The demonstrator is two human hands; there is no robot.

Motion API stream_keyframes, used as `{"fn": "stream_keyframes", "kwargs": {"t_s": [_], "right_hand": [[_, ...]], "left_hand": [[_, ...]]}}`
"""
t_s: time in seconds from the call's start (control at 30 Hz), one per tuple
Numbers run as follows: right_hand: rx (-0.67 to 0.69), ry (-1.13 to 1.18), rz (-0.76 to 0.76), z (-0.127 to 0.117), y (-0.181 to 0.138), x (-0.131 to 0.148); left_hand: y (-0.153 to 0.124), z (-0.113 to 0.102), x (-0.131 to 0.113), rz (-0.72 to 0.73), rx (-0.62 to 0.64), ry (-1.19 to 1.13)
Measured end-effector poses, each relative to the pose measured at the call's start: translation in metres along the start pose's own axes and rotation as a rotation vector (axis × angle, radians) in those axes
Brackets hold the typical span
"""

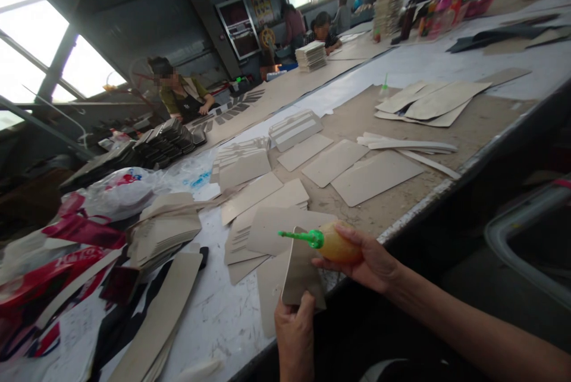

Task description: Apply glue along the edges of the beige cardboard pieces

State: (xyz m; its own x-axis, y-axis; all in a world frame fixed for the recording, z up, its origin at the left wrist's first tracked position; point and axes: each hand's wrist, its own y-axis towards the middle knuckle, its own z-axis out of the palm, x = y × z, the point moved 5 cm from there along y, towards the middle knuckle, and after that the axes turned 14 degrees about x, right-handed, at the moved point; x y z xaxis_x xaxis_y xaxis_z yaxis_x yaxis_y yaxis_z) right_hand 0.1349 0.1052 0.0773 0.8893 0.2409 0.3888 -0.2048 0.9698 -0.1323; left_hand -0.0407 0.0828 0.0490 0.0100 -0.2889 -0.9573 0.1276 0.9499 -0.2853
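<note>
My right hand point(372, 260) is wrapped round a squeeze bottle point(341, 244) with amber contents and a green nozzle point(294, 235) that points left. Below it, my left hand point(295, 331) grips the lower end of a grey-beige cardboard piece point(303, 272) between thumb and fingers. The nozzle is over the upper end of this piece; whether the tip touches it I cannot tell. Just beyond my hands lies a fanned stack of similar cardboard pieces point(279, 230) on the table.
More flat pieces point(377, 178) and narrow strips point(410, 145) lie further along the table point(486, 126). At left are a stack of pieces point(167, 230), long panels point(163, 316) and plastic bags point(118, 191). A co-worker point(185, 93) sits across the table. A chair frame point(504, 239) stands at right.
</note>
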Motion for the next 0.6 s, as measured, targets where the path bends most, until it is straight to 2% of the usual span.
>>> {"fn": "stream_keyframes", "kwargs": {"t_s": [0.1, 0.3, 0.43, 0.6], "right_hand": [[-0.009, 0.006, 0.009, 0.000, 0.000, -0.007], [-0.002, 0.052, -0.007, 0.013, 0.014, -0.014], [-0.013, 0.075, -0.021, 0.017, 0.020, -0.010], [-0.041, 0.070, -0.039, 0.009, 0.013, 0.002]], "left_hand": [[0.001, -0.001, 0.000, -0.007, -0.013, 0.013], [0.001, 0.005, -0.013, 0.001, 0.065, 0.084], [-0.001, 0.004, -0.016, -0.017, 0.012, 0.094], [-0.002, 0.004, -0.016, -0.057, -0.036, 0.064]]}}
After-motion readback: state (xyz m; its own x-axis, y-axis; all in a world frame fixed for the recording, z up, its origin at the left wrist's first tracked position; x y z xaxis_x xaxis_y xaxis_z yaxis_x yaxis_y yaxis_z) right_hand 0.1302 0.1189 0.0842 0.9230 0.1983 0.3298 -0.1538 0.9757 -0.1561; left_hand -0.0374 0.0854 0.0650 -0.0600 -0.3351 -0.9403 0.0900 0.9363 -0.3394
